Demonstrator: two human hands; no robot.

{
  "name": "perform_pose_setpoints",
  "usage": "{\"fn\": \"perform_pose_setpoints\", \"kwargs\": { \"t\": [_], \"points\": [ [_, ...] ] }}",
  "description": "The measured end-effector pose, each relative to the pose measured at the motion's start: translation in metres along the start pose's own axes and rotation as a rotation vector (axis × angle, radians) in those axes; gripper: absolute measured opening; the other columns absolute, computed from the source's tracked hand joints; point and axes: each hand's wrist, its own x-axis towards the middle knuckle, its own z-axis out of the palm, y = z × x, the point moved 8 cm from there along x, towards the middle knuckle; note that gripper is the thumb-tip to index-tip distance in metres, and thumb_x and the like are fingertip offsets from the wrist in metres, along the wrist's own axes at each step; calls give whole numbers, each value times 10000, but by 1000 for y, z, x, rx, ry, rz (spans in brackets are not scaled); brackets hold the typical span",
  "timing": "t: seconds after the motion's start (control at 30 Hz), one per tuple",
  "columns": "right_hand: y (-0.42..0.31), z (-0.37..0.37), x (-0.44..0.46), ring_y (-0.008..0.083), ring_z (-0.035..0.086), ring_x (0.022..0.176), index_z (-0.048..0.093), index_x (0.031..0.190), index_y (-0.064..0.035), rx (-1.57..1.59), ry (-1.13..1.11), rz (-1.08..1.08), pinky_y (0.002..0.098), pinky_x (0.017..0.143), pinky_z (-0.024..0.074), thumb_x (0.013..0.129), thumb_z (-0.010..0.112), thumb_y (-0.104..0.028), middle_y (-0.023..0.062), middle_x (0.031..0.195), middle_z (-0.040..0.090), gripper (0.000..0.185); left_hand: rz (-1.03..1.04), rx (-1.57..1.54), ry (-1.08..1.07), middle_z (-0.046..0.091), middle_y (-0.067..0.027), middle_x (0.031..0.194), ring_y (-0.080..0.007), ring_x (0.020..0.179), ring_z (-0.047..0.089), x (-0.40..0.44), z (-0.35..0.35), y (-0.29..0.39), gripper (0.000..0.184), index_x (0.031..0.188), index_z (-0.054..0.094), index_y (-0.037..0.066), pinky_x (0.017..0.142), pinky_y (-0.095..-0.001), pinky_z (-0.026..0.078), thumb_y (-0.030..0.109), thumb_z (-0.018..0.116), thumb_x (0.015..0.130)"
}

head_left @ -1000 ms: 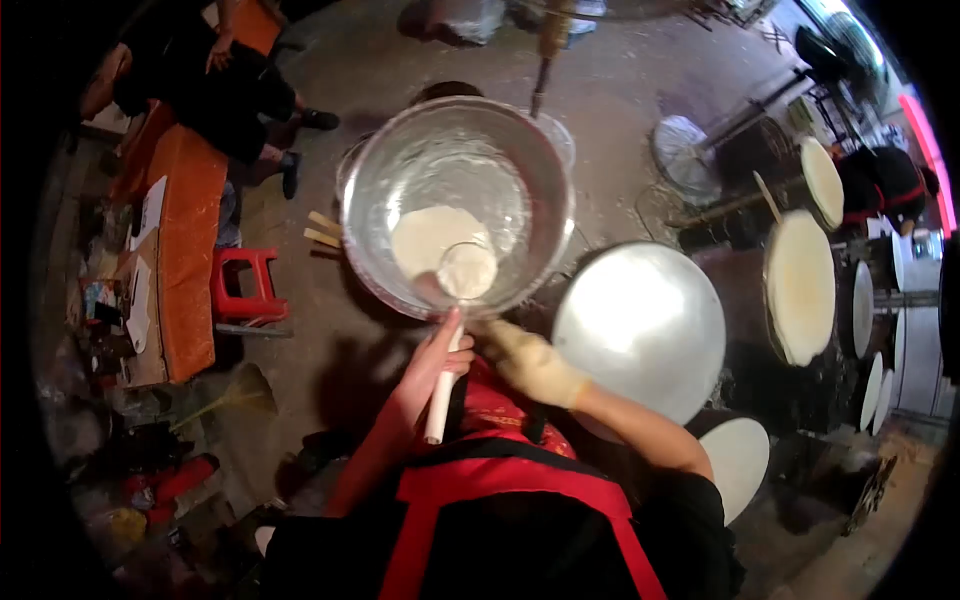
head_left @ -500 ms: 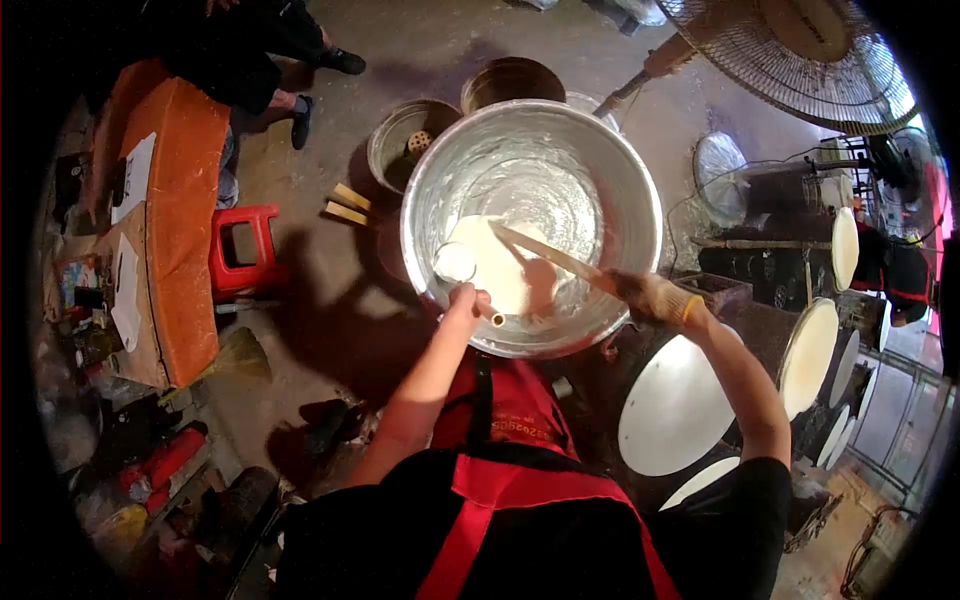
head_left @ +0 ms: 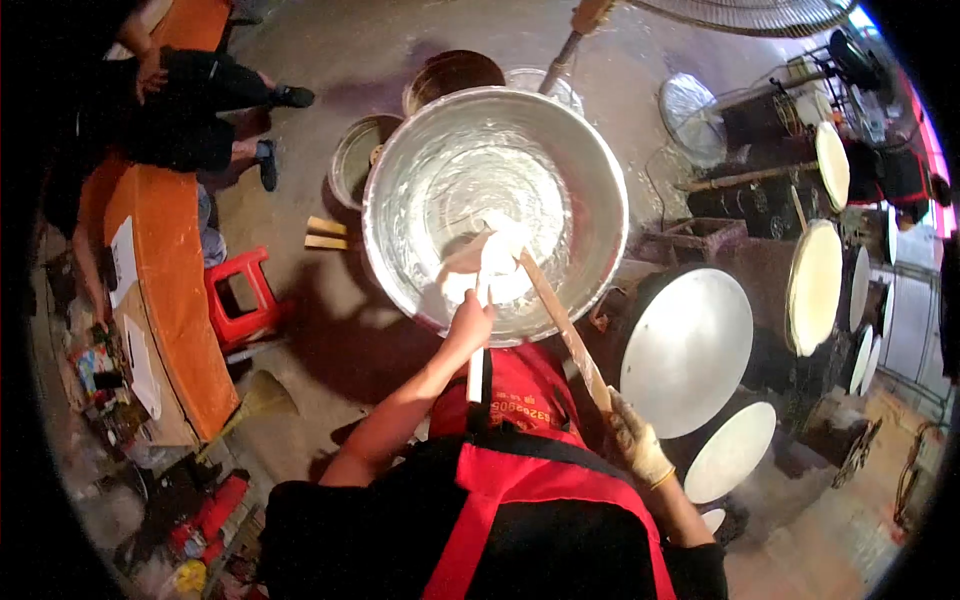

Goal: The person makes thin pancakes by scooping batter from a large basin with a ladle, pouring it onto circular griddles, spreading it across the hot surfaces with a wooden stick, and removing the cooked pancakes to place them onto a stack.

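Note:
A large metal pot (head_left: 598, 190) stands in front of me, with creamy white batter (head_left: 512, 285) at its bottom and smears up its wall. My left hand (head_left: 471, 325), bare, is closed around the pale tubular handle of a ladle (head_left: 475, 375); its bowl end is over the batter inside the pot. My right hand (head_left: 638, 440), in a whitish work glove, grips the upper end of a long wooden paddle (head_left: 568, 335). The paddle slants across the near rim, its lower end against the batter beside the ladle.
A shiny round pan (head_left: 687, 350) and pale round discs (head_left: 815, 288) stand at right. Behind the pot are buckets (head_left: 455, 75) and a fan (head_left: 750, 14). Left are wooden sticks (head_left: 326, 241), a red stool (head_left: 262, 315), an orange-covered table (head_left: 185, 300) and another person (head_left: 180, 140).
My right hand has drawn back toward me and down, the paddle now steeper. The ladle has moved right over the batter, and its handle now points back at me. The view has shifted.

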Motion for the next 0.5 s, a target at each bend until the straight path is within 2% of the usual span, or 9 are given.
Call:
{"fn": "perform_pose_setpoints", "kwargs": {
  "t": [0.07, 0.2, 0.23, 0.27, 0.3, 0.33, 0.37, 0.43, 0.5],
  "points": [
    [31, 2, 22, 143, 472, 1102, 338, 1355, -1, -93, 36, -85, 243, 890, 390, 918, 495, -143, 73, 1286, 472, 485, 211, 296, 47, 595, -312, 799, -419, 726, 610, 29, 8, 17, 309, 1050, 388, -129, 661, -473, 481, 66, 464, 822],
    [17, 18, 52, 152, 451, 1133, 355, 1342, 11, -261, 131, -115, 241, 939, 349, 926, 489, -165, 80, 1284, 469, 471, 379, 618, 246, 612, -262, 808, -403, 790, 613, 80, -26, 39, 282, 1080, 410, -119, 668, -466, 484, 44, 369, 854],
    [21, 14, 55, 148, 437, 1144, 361, 1338, 14, -407, 165, -192, 247, 965, 325, 934, 471, -185, 98, 1271, 478, 463, 426, 620, 365, 609, -260, 830, -401, 804, 611, 98, -40, 19, 269, 1071, 420, -106, 680, -461, 484, 47, 369, 856],
    [35, 9, 60, 151, 427, 1157, 360, 1336, 18, -351, 173, -140, 249, 975, 313, 936, 465, -193, 106, 1278, 471, 465, 470, 618, 481, 607, -259, 852, -399, 818, 609, 97, -54, 20, 257, 1063, 430, -92, 691, -455, 484, 50, 370, 858],
    [49, 6, 64, 154, 417, 1171, 360, 1334, 23, -293, 181, -86, 250, 985, 302, 938, 459, -202, 113, 1285, 465, 466, 188, 559, 319, 599, -265, 900, -406, 842, 602, 111, -56, -7, 221, 1036, 437, -66, 725, -458, 479, 23, 390, 839],
    [61, 6, 66, 157, 407, 1185, 360, 1332, 27, -235, 191, -32, 251, 996, 291, 939, 453, -210, 121, 1293, 459, 468, 179, 557, 311, 600, -265, 901, -407, 846, 603, 109, -56, -6, 214, 1027, 440, -62, 730, -459, 479, 25, 396, 837],
    [49, 13, 75, 160, 544, 988, 375, 1337, -13, -410, 187, -135, 253, 862, 418, 941, 445, -215, 91, 1114, 568, 450, 167, 551, 301, 602, -264, 903, -408, 849, 603, 106, -51, -8, 206, 1018, 442, -57, 735, -461, 479, 28, 403, 834],
    [44, 34, 86, 147, 555, 769, 386, 1340, -55, -274, 91, -95, 269, 696, 453, 943, 442, -216, 43, 937, 587, 432, 137, 506, 222, 605, -261, 918, -401, 844, 611, 119, -28, -26, 263, 1074, 437, -31, 725, -446, 488, 33, 407, 820],
    [31, 49, 89, 136, 495, 572, 389, 1342, -94, -373, 74, -117, 304, 540, 426, 944, 434, -215, 40, 745, 545, 418, 65, 568, -71, 597, -284, 927, -404, 827, 617, 127, 5, -30, 314, 1118, 430, -3, 695, -411, 494, 21, 414, 805]
  ]
}}
